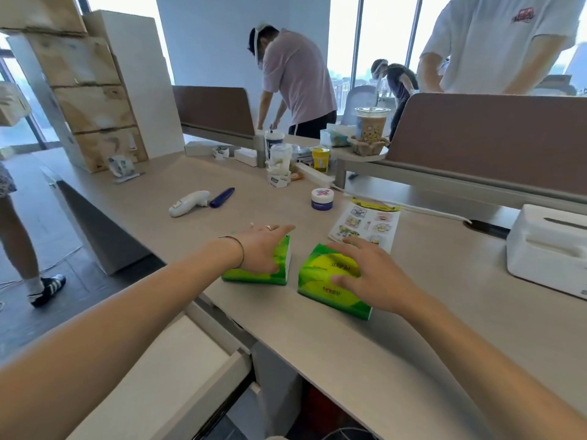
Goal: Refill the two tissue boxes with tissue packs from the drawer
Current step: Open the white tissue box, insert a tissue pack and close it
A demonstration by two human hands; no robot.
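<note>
Two green tissue packs lie on the desk near its front edge. My left hand rests on top of the left pack with its fingers wrapped over it. My right hand lies flat on the right pack, fingers spread across its top. A white tissue box with a slot in its lid stands at the right edge of the desk. The drawer below the desk's front edge stands pulled out under my left forearm.
A sticker sheet lies just behind the right pack. Further back sit a small round jar, a white handheld device and a blue pen. Cups, dividers and several people stand beyond.
</note>
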